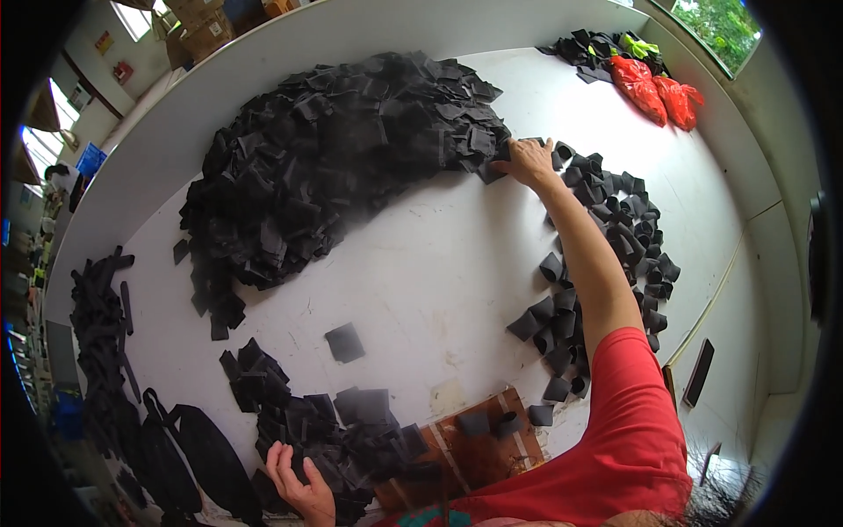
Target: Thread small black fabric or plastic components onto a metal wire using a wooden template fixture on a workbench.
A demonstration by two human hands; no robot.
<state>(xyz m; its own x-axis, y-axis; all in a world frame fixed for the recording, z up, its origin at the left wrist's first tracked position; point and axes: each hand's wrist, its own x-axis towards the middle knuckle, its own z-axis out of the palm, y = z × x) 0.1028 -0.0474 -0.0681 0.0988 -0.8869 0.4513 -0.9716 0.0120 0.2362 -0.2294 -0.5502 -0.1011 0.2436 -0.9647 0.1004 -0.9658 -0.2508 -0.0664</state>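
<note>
My left hand [300, 485] rests at the near edge of a small heap of flat black fabric pieces [307, 422], its fingers apart. My right arm reaches far across the white table. At its end, my right hand [530, 163] lies with thumb and fingers spread between the large mound of flat black pieces [342, 149] and a band of curled, tube-shaped black pieces [623, 220]. Its fingertips touch dark pieces there; whether it grips one is partly hidden. A single flat black square [344, 342] lies alone mid-table.
Black strips [101, 342] and a black strapped fabric item [206, 457] lie at the left. Red plastic bags [654, 92] sit at the far right beside dark cloth [593, 53]. A brown wooden board [479, 443] is at the near edge. A raised wall [334, 31] borders the table.
</note>
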